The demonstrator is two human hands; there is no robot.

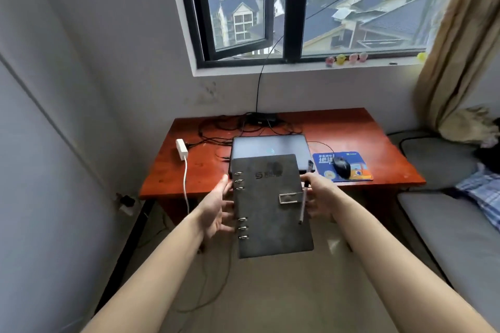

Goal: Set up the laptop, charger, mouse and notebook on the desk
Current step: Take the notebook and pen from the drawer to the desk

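Nearest, my left hand (pixel 220 205) cups the notebook (pixel 270 208) by its ringed spine; right hand (pixel 319 197) pinches the clasp edge, pen (pixel 305 195) under thumb; probably stiff, light; pen may slide.

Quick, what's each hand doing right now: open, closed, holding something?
Left hand: holding the notebook by its ring edge.
Right hand: holding the notebook's other edge, with a pen pinched against it.
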